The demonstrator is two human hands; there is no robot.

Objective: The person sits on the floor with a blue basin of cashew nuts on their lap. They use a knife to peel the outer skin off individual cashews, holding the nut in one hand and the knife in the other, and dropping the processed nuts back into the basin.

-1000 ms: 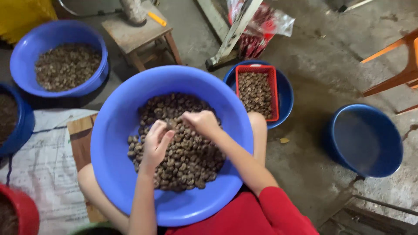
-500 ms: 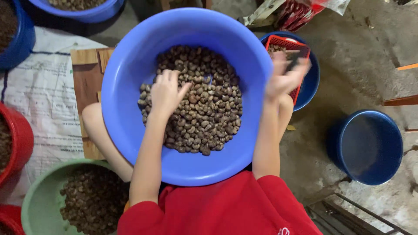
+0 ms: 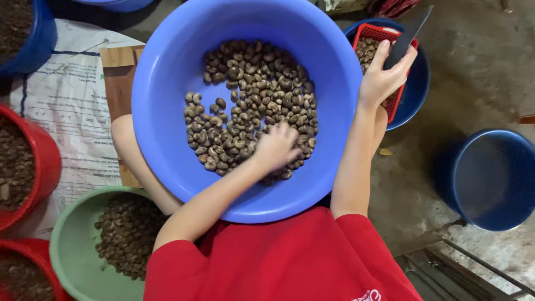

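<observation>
My left hand (image 3: pixel 276 147) is cupped down in the brown nuts (image 3: pixel 251 106) heaped in the big blue basin (image 3: pixel 167 111) at frame centre, fingers curled onto them. My right hand (image 3: pixel 384 78), upper right, grips a dark knife (image 3: pixel 409 33) above the red basket (image 3: pixel 398 103) sitting in a smaller blue bowl (image 3: pixel 418 89)

The left hand (image 3: pixel 277 147) is motion-blurred over the nuts (image 3: pixel 253 106), so its grip cannot be determined. The dark blade (image 3: pixel 408 34) held in the right hand (image 3: pixel 383 78) is cut off by the top edge. Left of both hands, the red basins (image 3: pixel 42 161) are cropped by the frame edge.
</observation>
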